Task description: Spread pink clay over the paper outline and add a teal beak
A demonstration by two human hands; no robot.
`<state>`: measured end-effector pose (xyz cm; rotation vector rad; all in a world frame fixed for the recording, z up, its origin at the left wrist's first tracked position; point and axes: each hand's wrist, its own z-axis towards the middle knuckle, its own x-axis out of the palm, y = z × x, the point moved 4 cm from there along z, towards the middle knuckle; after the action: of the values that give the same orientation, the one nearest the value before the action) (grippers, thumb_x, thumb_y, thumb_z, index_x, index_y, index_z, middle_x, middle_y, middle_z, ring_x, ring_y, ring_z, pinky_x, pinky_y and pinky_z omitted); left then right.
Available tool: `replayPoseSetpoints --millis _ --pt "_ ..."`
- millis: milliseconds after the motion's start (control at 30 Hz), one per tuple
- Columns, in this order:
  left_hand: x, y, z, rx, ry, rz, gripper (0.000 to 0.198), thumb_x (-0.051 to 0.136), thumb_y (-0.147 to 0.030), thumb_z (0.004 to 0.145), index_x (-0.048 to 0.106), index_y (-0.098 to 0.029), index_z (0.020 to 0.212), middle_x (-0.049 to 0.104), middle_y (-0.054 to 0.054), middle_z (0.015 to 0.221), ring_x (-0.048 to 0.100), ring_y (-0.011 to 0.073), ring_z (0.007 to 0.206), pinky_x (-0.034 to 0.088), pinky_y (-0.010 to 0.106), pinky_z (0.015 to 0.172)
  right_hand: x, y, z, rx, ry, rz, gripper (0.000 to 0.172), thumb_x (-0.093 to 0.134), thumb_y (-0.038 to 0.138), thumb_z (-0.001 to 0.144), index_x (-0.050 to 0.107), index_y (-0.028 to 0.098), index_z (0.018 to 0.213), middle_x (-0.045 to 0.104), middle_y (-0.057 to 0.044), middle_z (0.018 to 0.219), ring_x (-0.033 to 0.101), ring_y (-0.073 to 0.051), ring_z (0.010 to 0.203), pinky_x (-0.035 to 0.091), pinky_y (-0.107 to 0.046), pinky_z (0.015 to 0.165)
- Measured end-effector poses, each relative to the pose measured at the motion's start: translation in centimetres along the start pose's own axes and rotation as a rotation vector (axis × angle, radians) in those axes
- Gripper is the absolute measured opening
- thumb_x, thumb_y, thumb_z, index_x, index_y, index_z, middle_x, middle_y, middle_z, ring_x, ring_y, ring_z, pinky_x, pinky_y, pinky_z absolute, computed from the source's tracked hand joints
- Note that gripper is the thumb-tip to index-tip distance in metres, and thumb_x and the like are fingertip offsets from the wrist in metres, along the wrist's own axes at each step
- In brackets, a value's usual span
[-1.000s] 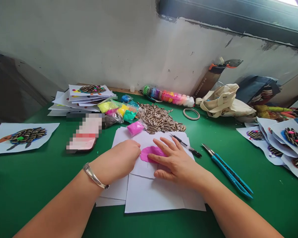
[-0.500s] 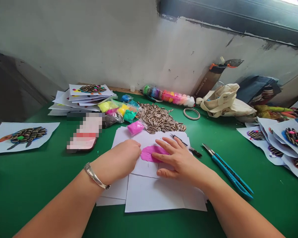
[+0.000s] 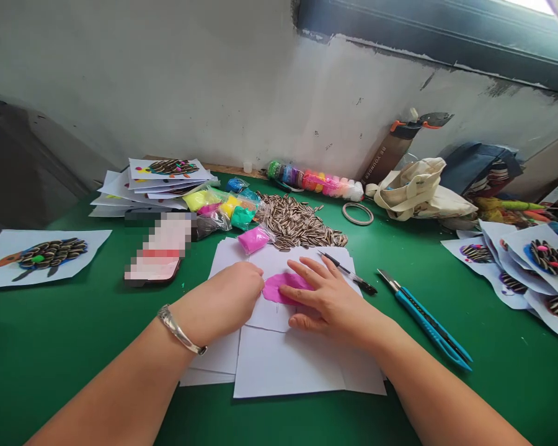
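on a white sheet [image 3: 266,317] at the middle of the green table [image 3: 97,365] lies a flat patch of pink clay [image 3: 273,288], thin drawn lines [image 3: 277,308] showing just below it. the right hand [image 3: 331,301] is spread palm down over the clay's right part, one fingertip resting on it, thumb out to the side, forearm coming in from the lower right. the left hand [image 3: 227,296] curls at the clay's left edge, and i cannot tell whether it pinches anything; a silver bracelet [image 3: 179,332] circles that wrist. just beyond are a black pen [image 3: 353,277], a small pink packet [image 3: 254,240] and a heap of striped seeds [image 3: 302,220]. farther back, a brown bottle [image 3: 387,152] slants near the wall [image 3: 167,80], lettered "be younger"; the phone [image 3: 158,251] at left is pixelated, its screen unreadable.
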<state>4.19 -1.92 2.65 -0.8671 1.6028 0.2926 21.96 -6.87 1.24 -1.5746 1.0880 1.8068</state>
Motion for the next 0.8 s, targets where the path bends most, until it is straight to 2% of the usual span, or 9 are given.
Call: replayPoseSetpoints --millis 133,267,467,567,667,800 --pt "0.07 0.00 0.10 0.010 0.017 0.012 0.028 0.042 -0.014 0.090 0.062 -0.015 0.072 0.062 0.009 0.087 0.058 0.0204 0.081 0.045 0.031 0.073 -0.22 0.12 -0.02 -0.003 -0.046 -0.014 0.049 0.053 0.057 0.090 0.059 0.034 0.132 0.031 -0.010 0.157 0.028 -0.036 0.142 0.018 -0.068 0.111" --pt "-0.04 -0.07 0.08 -0.004 0.024 0.026 0.028 0.042 -0.014 0.091 0.062 -0.016 0.072 0.062 0.009 0.088 0.058 0.0203 0.081 0.045 0.031 0.074 0.03 0.11 0.03 0.020 -0.026 0.000 0.055 0.053 0.060 0.089 0.055 0.032 0.136 0.029 -0.011 0.157 0.029 -0.037 0.142 0.018 -0.069 0.111" --pt "-0.12 -0.21 0.10 -0.006 0.038 0.039 0.027 0.043 -0.013 0.090 0.063 -0.015 0.073 0.063 0.009 0.088 0.058 0.0195 0.081 0.044 0.030 0.073 0.03 0.20 0.25 -0.001 -0.048 0.010 0.049 0.052 0.059 0.090 0.059 0.034 0.131 0.032 -0.010 0.156 0.028 -0.036 0.142 0.018 -0.069 0.111" --pt "-0.08 -0.13 0.13 0.002 0.020 0.016 0.026 0.043 -0.013 0.090 0.063 -0.015 0.073 0.063 0.009 0.088 0.058 0.0197 0.080 0.044 0.030 0.073 -0.12 -0.06 0.12 0.032 -0.072 0.029 0.054 0.054 0.059 0.089 0.054 0.035 0.137 0.028 -0.010 0.158 0.027 -0.036 0.142 0.020 -0.066 0.111" --pt "-0.09 -0.08 0.08 -0.001 0.012 -0.003 0.026 0.044 -0.014 0.090 0.062 -0.015 0.071 0.062 0.008 0.087 0.058 0.0199 0.079 0.044 0.031 0.072 0.12 0.03 0.12 0.017 -0.036 0.022 0.058 0.054 0.061 0.088 0.051 0.035 0.140 0.027 -0.010 0.158 0.028 -0.038 0.142 0.018 -0.068 0.111" --pt "-0.08 -0.12 0.01 -0.015 0.032 0.017 0.028 0.043 -0.013 0.091 0.060 -0.015 0.069 0.062 0.008 0.086 0.058 0.0197 0.079 0.044 0.031 0.071 0.40 0.32 0.27 -0.005 0.007 0.014 0.054 0.051 0.062 0.089 0.054 0.036 0.136 0.027 -0.010 0.159 0.025 -0.037 0.143 0.016 -0.070 0.110"
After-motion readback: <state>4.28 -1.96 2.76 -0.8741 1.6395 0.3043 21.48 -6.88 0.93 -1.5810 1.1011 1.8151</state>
